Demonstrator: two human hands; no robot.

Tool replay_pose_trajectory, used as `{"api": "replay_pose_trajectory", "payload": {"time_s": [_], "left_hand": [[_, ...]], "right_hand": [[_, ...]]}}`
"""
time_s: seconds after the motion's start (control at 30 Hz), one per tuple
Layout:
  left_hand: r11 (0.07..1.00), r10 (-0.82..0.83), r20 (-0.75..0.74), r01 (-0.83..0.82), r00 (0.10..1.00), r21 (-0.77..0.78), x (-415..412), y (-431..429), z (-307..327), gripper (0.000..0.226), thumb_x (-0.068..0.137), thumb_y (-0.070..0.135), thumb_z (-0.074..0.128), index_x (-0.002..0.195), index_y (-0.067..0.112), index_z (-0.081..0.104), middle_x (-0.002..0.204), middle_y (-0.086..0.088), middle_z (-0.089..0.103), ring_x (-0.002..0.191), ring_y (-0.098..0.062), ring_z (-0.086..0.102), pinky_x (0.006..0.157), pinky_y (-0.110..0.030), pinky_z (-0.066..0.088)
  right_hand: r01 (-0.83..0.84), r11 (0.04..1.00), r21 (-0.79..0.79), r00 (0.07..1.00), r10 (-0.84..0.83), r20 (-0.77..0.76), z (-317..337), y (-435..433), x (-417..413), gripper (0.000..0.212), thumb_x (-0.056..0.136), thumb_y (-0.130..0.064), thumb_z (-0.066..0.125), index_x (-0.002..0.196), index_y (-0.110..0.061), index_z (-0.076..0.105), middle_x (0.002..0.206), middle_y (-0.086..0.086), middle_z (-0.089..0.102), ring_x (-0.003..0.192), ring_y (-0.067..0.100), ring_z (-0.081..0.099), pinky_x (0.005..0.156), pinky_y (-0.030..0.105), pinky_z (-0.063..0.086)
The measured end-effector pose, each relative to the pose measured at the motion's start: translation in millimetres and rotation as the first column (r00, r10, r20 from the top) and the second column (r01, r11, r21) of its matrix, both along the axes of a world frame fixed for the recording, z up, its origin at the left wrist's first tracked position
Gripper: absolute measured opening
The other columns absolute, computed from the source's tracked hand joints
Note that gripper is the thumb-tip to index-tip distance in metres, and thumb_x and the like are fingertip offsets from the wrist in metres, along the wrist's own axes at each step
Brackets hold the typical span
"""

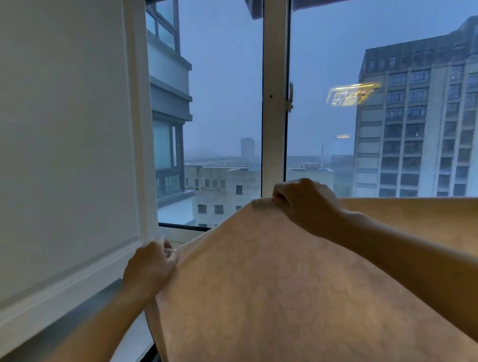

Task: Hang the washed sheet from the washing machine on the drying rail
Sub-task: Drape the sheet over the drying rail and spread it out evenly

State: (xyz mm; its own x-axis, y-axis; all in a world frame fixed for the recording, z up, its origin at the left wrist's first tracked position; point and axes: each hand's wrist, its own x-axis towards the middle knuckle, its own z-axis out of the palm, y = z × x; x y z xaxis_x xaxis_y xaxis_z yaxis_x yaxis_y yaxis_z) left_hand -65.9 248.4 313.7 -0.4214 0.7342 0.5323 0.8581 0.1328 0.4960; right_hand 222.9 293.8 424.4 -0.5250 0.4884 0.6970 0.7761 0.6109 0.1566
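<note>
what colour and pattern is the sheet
Pale peach fabric sheet with a faint tone-on-tone floral pattern; head view.

- Light is dim and bluish, coming in through the window [366, 91] from a hazy, overcast sky.
- A yellow glare patch [351, 94] sits on the right pane (a reflected indoor lamp, by its look), with a fainter one below it.
- The sheet [279, 289] takes a warm, soft tone; its pattern is faint and slightly blurred.
- The left hand [151, 264] is smeared at the fingertips.
- Far buildings fade into haze.
- Straight lines of the window frame [272, 96] bow towards the edges, a wide-angle distortion.
- Shadows are soft, nowhere sharp.
</note>
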Motion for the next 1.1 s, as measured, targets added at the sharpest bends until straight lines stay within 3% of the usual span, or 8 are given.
{"api": "replay_pose_trajectory", "payload": {"time_s": [0.1,0.17,0.27,0.43,0.6,0.7,0.83,1.1], "left_hand": [[0.882,0.060,-0.136,-0.116,0.989,-0.456,6.3,11.9,-4.6,0.036,0.090,0.050,0.043,0.089,0.017,0.057,0.131,-0.012,0.041,0.098,-0.024,0.057,0.085,-0.036,0.049],[0.840,-0.052,-0.150,-0.038,0.987,-0.541,22.6,20.4,-0.5,0.043,0.090,0.051,0.046,0.096,0.011,0.062,0.130,-0.017,0.048,0.102,-0.024,0.058,0.084,-0.035,0.049],[0.886,-0.267,-0.109,0.200,0.958,-0.418,53.9,30.8,15.8,0.029,0.092,0.045,0.051,0.084,0.019,0.060,0.085,-0.001,0.062,0.068,-0.010,0.055,0.060,-0.023,0.043],[0.764,-0.629,0.196,0.644,0.752,-0.019,89.3,48.5,52.0,0.032,0.085,0.049,0.049,0.097,0.021,0.060,0.089,0.002,0.064,0.086,-0.014,0.064,0.081,-0.031,0.053],[0.774,-0.631,0.050,0.625,0.774,0.105,94.0,60.4,57.6,0.016,0.093,0.018,0.055,0.080,0.014,0.062,0.077,-0.007,0.065,0.074,-0.021,0.064,0.069,-0.024,0.051],[0.815,-0.554,0.111,0.510,0.825,0.273,82.5,60.5,60.2,0.016,0.096,0.017,0.049,0.087,0.012,0.061,0.084,-0.007,0.063,0.080,-0.020,0.062,0.076,-0.032,0.052],[0.787,-0.493,0.114,0.386,0.862,0.481,68.5,44.5,65.6,0.017,0.098,0.018,0.046,0.088,0.011,0.058,0.080,0.003,0.059,0.077,-0.006,0.055,0.068,-0.016,0.041],[0.886,-0.463,0.309,0.427,0.830,0.181,22.1,17.0,-39.6,0.037,0.093,0.036,0.055,0.063,0.014,0.061,0.053,-0.002,0.058,0.048,-0.002,0.049,0.053,-0.025,0.038]], "right_hand": [[0.002,1.000,-0.009,1.000,-0.002,0.022,2.3,-4.8,11.4,0.028,0.098,-0.032,0.042,0.075,-0.020,0.055,0.065,-0.006,0.057,0.055,0.006,0.055,0.057,0.023,0.045],[0.036,0.999,-0.023,0.999,-0.035,0.027,5.9,-6.7,23.1,0.027,0.097,-0.031,0.043,0.075,-0.020,0.055,0.065,-0.006,0.056,0.056,0.006,0.054,0.056,0.024,0.044],[0.125,0.982,-0.141,0.992,-0.120,0.044,16.5,-6.6,46.6,0.028,0.096,-0.034,0.045,0.076,-0.018,0.056,0.068,-0.003,0.058,0.057,0.006,0.054,0.054,0.022,0.043],[0.094,0.924,-0.372,0.991,-0.121,-0.051,30.5,-3.5,78.2,0.027,0.092,-0.032,0.057,0.082,-0.011,0.070,0.078,0.002,0.069,0.071,0.010,0.062,0.072,0.026,0.050],[0.023,0.931,-0.364,0.988,-0.076,-0.132,29.1,-8.4,82.0,0.014,0.091,-0.026,0.060,0.091,-0.019,0.072,0.090,-0.005,0.070,0.083,0.004,0.061,0.080,0.019,0.046],[0.038,0.971,-0.237,0.980,-0.083,-0.182,23.3,-8.0,74.6,0.014,0.093,-0.023,0.057,0.089,-0.019,0.069,0.088,-0.005,0.069,0.081,0.008,0.061,0.082,0.027,0.051],[-0.017,0.998,-0.064,0.966,0.000,-0.260,24.5,-9.1,50.2,0.015,0.094,-0.023,0.055,0.090,-0.018,0.069,0.086,-0.006,0.067,0.080,0.011,0.061,0.078,0.029,0.051],[-0.019,0.998,0.061,0.995,0.025,-0.093,-4.7,3.7,20.2,0.018,0.096,-0.020,0.051,0.083,-0.018,0.062,0.078,-0.005,0.062,0.064,0.010,0.057,0.055,0.013,0.035]]}}
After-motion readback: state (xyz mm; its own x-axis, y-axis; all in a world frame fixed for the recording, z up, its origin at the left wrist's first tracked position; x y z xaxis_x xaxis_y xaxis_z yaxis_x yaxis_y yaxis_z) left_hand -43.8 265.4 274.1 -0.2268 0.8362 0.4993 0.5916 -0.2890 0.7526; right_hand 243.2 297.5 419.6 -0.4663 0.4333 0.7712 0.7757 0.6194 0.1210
